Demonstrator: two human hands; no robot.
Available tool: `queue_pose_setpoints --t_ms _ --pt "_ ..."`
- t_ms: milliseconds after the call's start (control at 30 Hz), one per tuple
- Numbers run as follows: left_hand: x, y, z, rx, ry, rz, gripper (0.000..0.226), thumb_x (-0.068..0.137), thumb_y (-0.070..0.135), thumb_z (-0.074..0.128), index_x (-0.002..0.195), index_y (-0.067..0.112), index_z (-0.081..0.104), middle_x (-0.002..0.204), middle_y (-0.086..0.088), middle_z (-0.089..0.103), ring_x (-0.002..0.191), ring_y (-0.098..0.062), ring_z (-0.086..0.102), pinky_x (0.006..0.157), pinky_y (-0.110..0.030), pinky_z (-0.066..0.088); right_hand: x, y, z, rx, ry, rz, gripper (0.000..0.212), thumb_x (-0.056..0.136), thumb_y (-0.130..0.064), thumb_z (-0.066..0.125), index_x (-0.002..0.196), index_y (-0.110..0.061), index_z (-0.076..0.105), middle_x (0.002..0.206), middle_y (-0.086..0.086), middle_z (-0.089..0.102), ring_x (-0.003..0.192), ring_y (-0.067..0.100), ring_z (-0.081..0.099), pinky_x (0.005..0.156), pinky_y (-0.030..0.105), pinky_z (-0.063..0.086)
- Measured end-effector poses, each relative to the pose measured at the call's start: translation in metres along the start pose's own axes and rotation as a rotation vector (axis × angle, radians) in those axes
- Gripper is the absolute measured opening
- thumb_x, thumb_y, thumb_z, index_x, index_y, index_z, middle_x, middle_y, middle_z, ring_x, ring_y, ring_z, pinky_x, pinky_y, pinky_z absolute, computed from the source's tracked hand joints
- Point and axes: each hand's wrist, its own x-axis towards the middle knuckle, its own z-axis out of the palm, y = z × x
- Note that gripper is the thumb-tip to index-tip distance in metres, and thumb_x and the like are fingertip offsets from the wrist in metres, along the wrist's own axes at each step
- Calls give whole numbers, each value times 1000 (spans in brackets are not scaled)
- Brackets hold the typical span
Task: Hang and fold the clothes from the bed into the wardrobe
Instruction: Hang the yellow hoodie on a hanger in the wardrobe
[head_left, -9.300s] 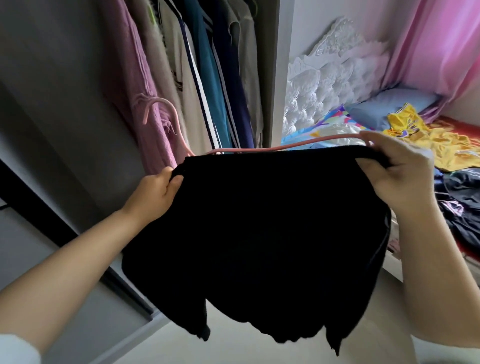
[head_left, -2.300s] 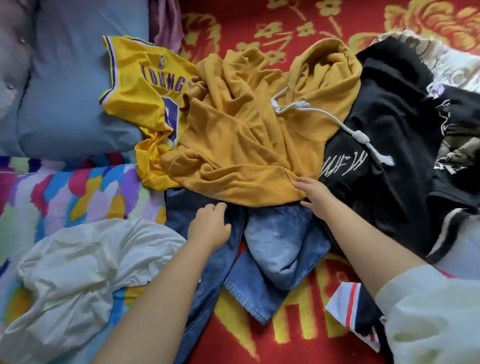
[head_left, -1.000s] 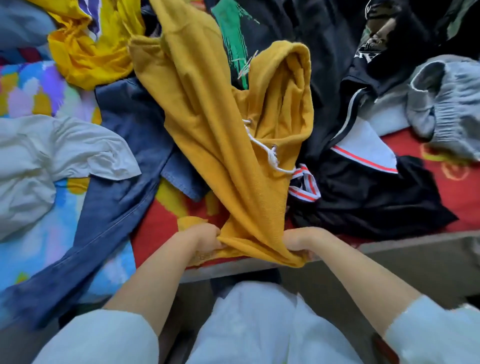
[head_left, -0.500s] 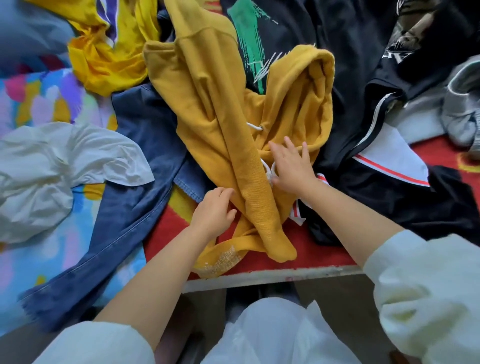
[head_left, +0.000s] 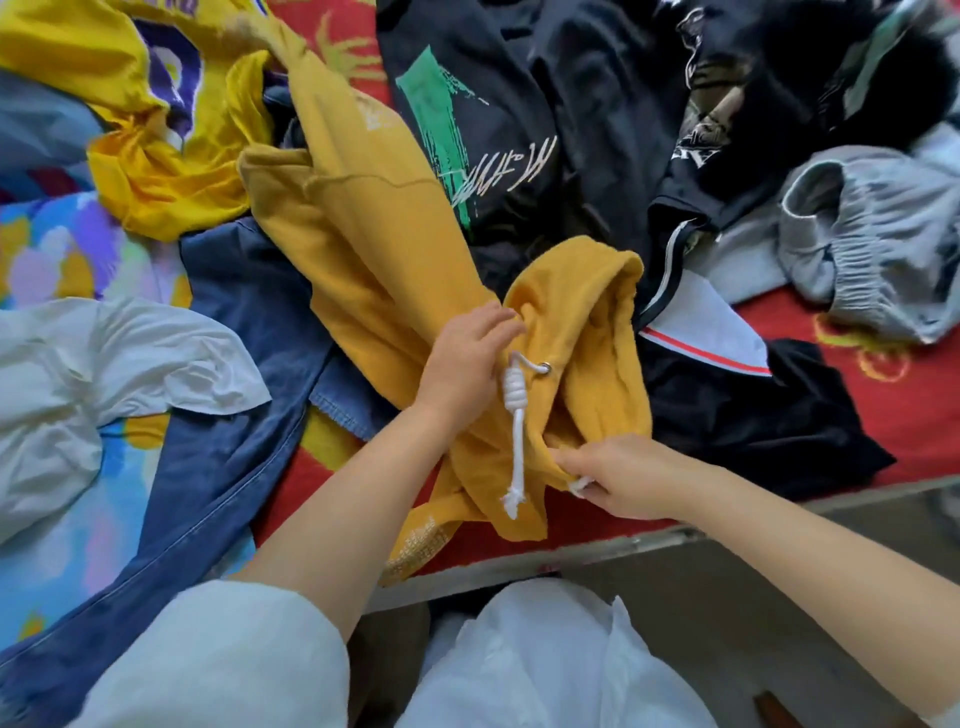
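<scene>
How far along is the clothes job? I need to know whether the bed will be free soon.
Nothing in this view looks folded or hung. In hand: the left hand and right hand both grip the mustard hoodie at the bed's edge. Still lying loose: the yellow jersey, jeans, white shirt, black printed top and grey trousers. Most remains.

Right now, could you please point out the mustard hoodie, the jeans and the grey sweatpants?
mustard hoodie (head_left: 374, 249), head view, body panel.
jeans (head_left: 228, 415), head view, leg.
grey sweatpants (head_left: 883, 234), head view, waistband area.

L hand (head_left: 462, 364) lies palm-down, fingers loosely bent; R hand (head_left: 618, 475) curled in a pinch, both forearms bare.
</scene>
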Motion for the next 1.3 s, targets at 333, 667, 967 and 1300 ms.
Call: queue_pose_setpoints --t_ms 333,667,967,1300 --pt "5 73 37 549 -1102 271 58 98 7 30 146 36 14 109 -8 45 93 -26 53 65 -30 40 -58 0 43 -286 -151 63 28 91 -3 41 117 -15 44 70 -1 32 55 15 30 52 27 26" --pt "38 86 -25 752 -761 14 20 94 15 42 107 11 57 97 -6 44 77 -20 44 65 -30 37 -89 17 9 -110 343 349 29 87 -16 49 66 -22 30 64 -7 33 77 22 50 44 23 19" --pt "-32 74 -157 -314 -221 125 7 60 14 56 60 19 61 79 -6 65 86 -16 64 77 -34 51 -75 -20 -79 -302 871 48 23 43 4 59 47 -14 45 39 3 46 29 18 42 29 16 28" --pt "-204 95 -261 -264 212 -157 20 50 33 49 47 15 40 41 15 45 42 3 40 43 -10 25 -84 -189 -102 147 950 -377 42 78 19 40 109 -2 58 84 11 58 76 25 55 64 17 37"
